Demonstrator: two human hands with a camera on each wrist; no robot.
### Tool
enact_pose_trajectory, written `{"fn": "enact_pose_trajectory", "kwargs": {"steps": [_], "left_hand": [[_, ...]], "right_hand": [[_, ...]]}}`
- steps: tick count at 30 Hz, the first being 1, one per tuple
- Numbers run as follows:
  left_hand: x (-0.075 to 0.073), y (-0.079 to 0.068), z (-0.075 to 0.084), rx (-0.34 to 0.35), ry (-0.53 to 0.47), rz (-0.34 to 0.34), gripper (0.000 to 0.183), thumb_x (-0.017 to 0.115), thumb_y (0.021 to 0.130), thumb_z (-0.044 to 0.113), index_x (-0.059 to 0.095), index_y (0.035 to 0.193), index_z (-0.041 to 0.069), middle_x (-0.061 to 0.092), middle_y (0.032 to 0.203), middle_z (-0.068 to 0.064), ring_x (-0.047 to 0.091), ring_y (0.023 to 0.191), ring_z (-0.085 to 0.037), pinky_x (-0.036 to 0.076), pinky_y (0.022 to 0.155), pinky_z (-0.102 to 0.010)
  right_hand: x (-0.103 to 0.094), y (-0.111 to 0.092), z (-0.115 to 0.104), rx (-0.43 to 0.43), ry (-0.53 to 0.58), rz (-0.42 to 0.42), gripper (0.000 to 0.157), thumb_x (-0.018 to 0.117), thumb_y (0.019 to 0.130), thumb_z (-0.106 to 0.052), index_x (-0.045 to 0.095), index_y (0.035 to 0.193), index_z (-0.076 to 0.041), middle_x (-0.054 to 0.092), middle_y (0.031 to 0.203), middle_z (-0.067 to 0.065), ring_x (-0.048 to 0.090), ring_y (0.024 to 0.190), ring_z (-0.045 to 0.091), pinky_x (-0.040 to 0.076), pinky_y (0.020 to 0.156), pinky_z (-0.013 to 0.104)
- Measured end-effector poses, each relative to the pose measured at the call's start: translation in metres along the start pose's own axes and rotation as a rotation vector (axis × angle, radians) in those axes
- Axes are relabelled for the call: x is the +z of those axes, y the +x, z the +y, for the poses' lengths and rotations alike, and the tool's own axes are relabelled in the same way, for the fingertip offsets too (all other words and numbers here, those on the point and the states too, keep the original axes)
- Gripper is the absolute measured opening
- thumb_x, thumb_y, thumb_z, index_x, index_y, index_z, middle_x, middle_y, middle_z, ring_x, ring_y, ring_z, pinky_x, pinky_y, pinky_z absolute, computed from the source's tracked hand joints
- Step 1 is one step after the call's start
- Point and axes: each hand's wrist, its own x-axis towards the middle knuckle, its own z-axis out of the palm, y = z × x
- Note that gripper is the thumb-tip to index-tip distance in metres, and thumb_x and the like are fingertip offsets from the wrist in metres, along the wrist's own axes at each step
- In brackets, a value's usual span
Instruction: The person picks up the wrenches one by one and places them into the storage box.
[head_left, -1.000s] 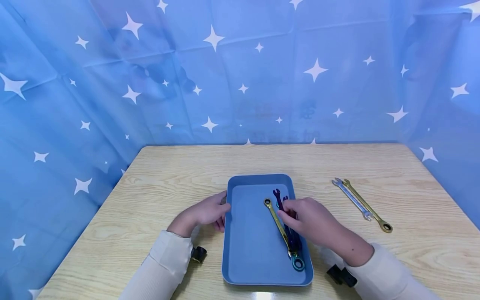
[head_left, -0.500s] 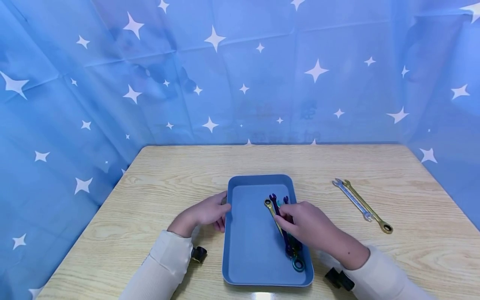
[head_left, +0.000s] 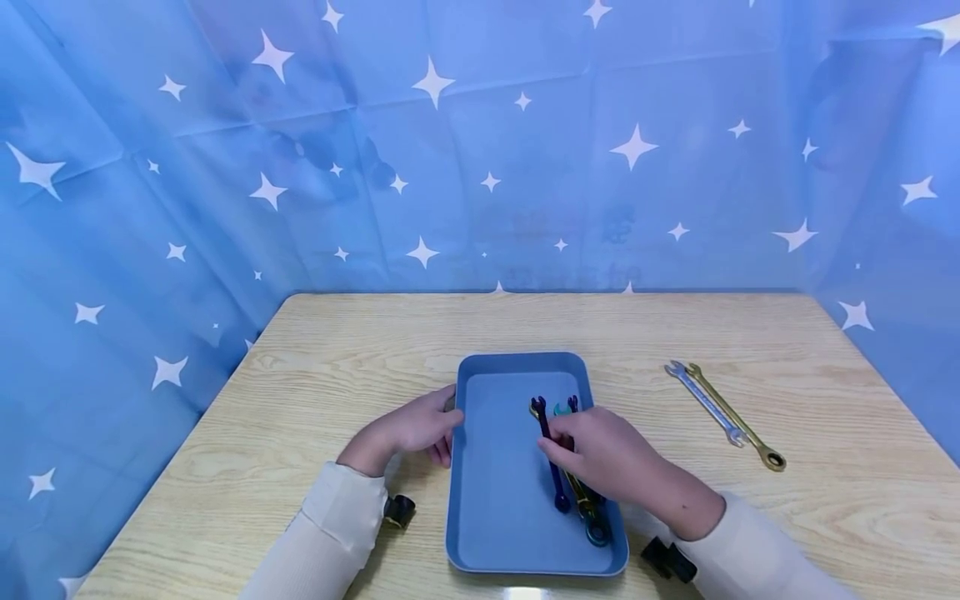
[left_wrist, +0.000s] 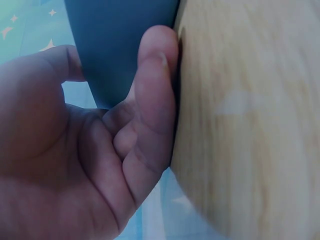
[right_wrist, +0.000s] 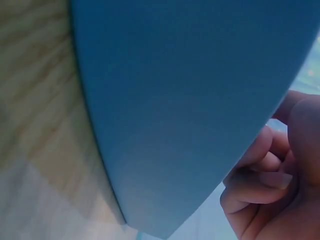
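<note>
right hand (head_left: 607, 450) pinches a purple wrench (head_left: 556, 479) in the blue tray (head_left: 491, 508); left hand (head_left: 416, 425) grips its side
crowded neighbouring wrenches (head_left: 583, 502) could snag it and shift

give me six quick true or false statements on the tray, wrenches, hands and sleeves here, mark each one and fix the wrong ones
1. The left hand grips the side of the blue tray. True.
2. The blue tray is round. False: it is rectangular, with rounded corners.
3. The right hand holds a dark purple wrench. True.
4. A gold wrench and a silver wrench lie side by side on the wooden table. True.
5. The silver wrench is to the left of the blue tray in the head view. False: it is to the right.
6. Both sleeves are black. False: they are white sleeves.
</note>
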Motion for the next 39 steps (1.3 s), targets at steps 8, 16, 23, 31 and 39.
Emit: {"fn": "enact_pose_trajectory", "kwargs": {"steps": [8,16,23,31,39], "left_hand": [[0.000,-0.001,0.001,0.007,0.009,0.006,0.066,0.037,0.092,0.026,0.007,0.149,0.015,0.064,0.066,-0.016,0.065,0.057,-0.028,0.056,0.056,-0.037],[0.000,-0.002,0.002,0.007,-0.002,0.001,0.067,0.037,0.092,0.026,0.005,0.149,0.015,0.065,0.067,-0.015,0.065,0.057,-0.028,0.056,0.056,-0.037],[0.000,-0.002,0.003,-0.001,-0.002,0.007,0.067,0.037,0.092,0.026,0.005,0.149,0.016,0.065,0.066,-0.016,0.065,0.056,-0.028,0.056,0.056,-0.037],[0.000,-0.002,0.002,0.010,0.014,0.008,0.064,0.036,0.092,0.026,0.010,0.149,0.017,0.065,0.066,-0.015,0.065,0.056,-0.028,0.056,0.055,-0.038],[0.000,-0.001,0.001,0.011,0.015,0.003,0.065,0.037,0.092,0.027,0.008,0.149,0.017,0.065,0.066,-0.015,0.065,0.056,-0.028,0.056,0.055,-0.037]], "right_hand": [[0.000,0.011,-0.003,0.045,0.040,-0.050,0.032,0.058,0.089,-0.030,0.050,0.059,-0.023,0.037,0.048,-0.010,0.034,0.039,0.005,0.027,0.037,0.019],[0.002,0.017,-0.003,0.055,0.149,-0.084,0.023,0.059,0.089,-0.023,0.052,0.068,-0.017,0.050,0.055,-0.007,0.047,0.040,0.006,0.039,0.038,0.021],[0.006,0.021,-0.004,0.073,0.212,-0.096,0.023,0.061,0.087,-0.018,0.047,0.070,-0.012,0.045,0.050,-0.004,0.051,0.039,0.009,0.040,0.037,0.022],[0.014,0.022,0.001,0.053,0.206,-0.100,0.017,0.061,0.086,-0.017,0.052,0.073,-0.013,0.045,0.048,-0.005,0.050,0.038,0.008,0.041,0.038,0.022],[0.022,0.021,0.002,0.047,0.205,-0.146,0.013,0.060,0.087,-0.017,0.056,0.076,-0.014,0.049,0.046,-0.005,0.050,0.037,0.009,0.041,0.037,0.024]]}}
